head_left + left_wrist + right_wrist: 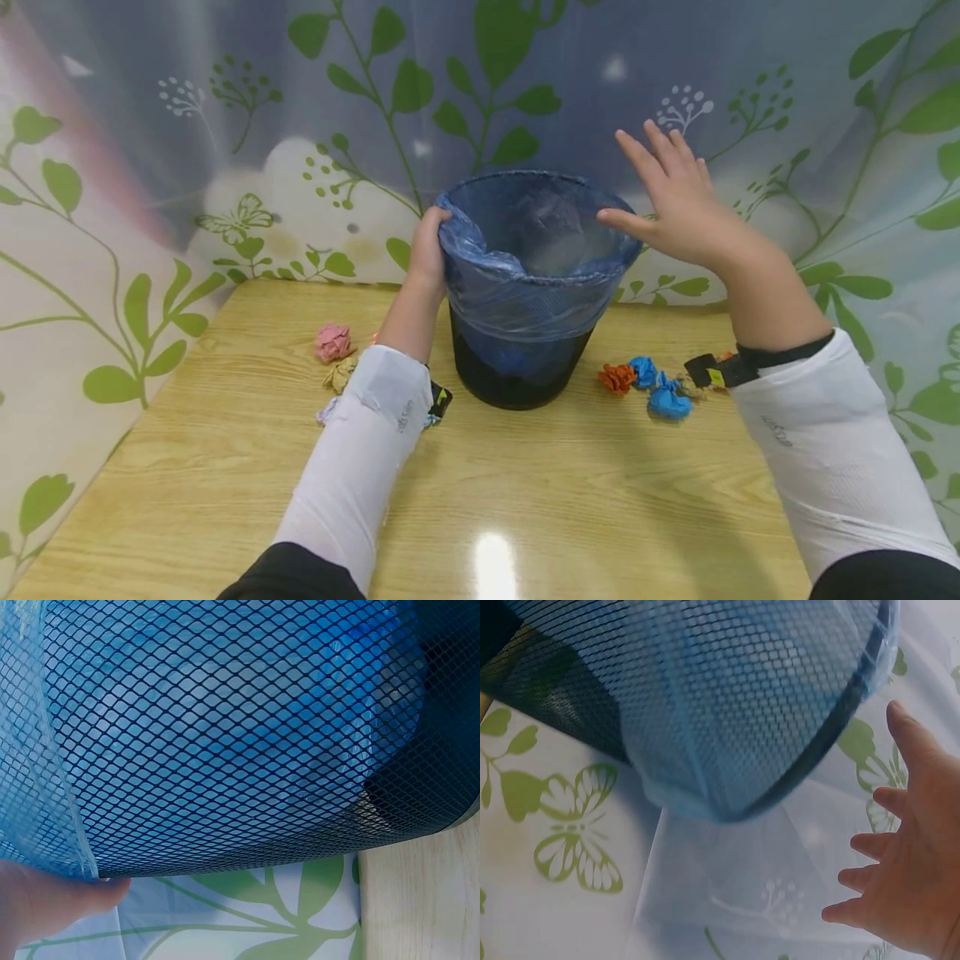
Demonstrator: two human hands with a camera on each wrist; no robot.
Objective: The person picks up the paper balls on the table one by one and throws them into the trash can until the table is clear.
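Observation:
A black mesh wastebasket (517,375) stands on the wooden table, lined with a translucent blue plastic bag (517,308) folded over its rim. My left hand (429,254) grips the basket's left side near the rim, thumb at the bag's edge; its other fingers are mostly hidden. In the left wrist view, the thumb (64,900) lies by the end of the folded bag. On the other side, my right hand (678,204) is raised beside the rim, fingers spread and holding nothing. The right wrist view shows a gap between this hand (922,847) and the basket.
Crumpled paper balls lie left of the basket, among them a pink one (333,342) and a yellow one (341,375). To its right are an orange ball (617,378) and blue ones (669,400). A leaf-patterned curtain (300,192) hangs behind the table (487,475).

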